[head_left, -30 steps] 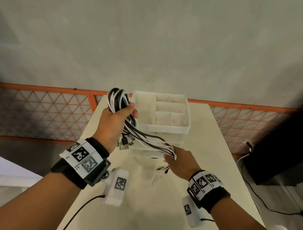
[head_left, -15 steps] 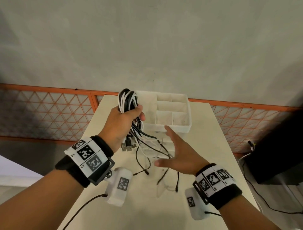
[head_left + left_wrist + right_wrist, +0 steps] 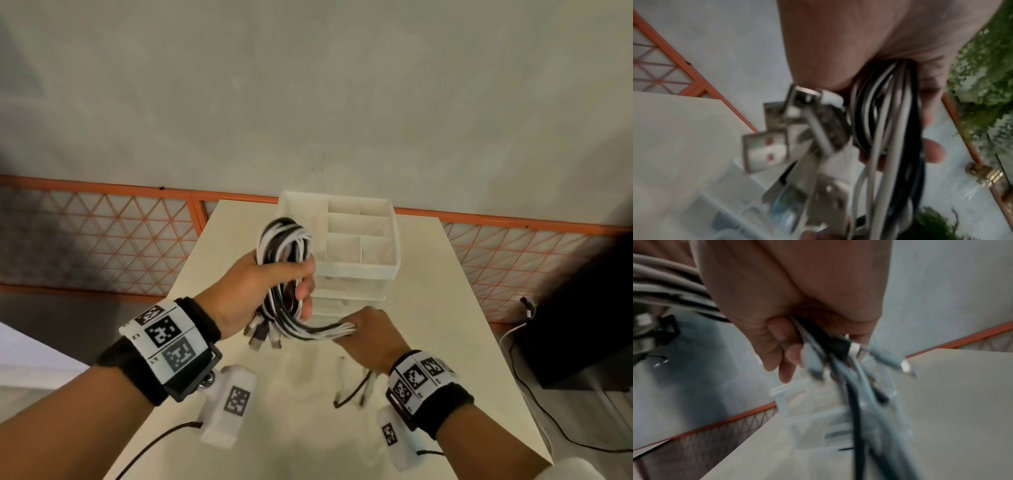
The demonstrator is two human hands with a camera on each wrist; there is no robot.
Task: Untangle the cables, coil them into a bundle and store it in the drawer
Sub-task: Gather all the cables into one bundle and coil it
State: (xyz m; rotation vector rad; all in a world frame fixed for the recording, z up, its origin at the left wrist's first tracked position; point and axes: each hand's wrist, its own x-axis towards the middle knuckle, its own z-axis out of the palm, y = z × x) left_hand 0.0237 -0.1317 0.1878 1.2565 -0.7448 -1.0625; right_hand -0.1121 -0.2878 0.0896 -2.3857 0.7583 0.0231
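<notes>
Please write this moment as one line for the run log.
stage: coiling | left hand: grips cable coil | right hand: grips loose cable ends | drawer unit: on table

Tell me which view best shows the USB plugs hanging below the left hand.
The left wrist view: the USB plugs fill its centre, close enough to see their metal shells, though blurred. The head view shows them small under the left hand. The right wrist view shows only the cables at its left edge.
</notes>
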